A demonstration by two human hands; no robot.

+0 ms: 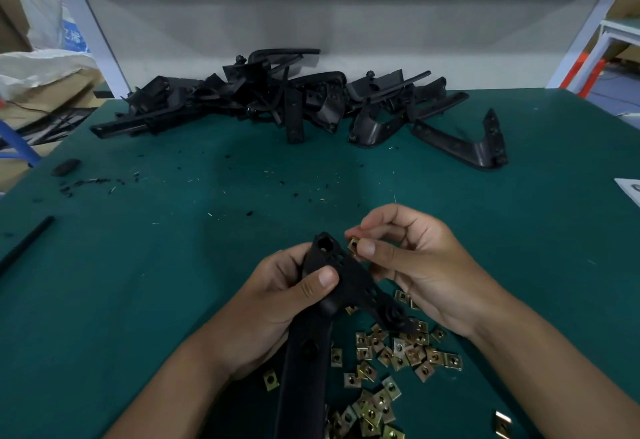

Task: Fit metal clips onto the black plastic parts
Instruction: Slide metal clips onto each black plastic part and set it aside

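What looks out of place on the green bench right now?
Small black plastic crumbs and pale slivers lie scattered across the green mat's left and middle, like trimming debris. Nothing looks damaged.

left hand (277, 303) gripping black plastic part (349, 276), right hand (415, 265) pinching metal clip (354, 245) beside it

Held black part (346, 279): lower end cut by bottom edge; loose clips (374, 414) likewise cut off.
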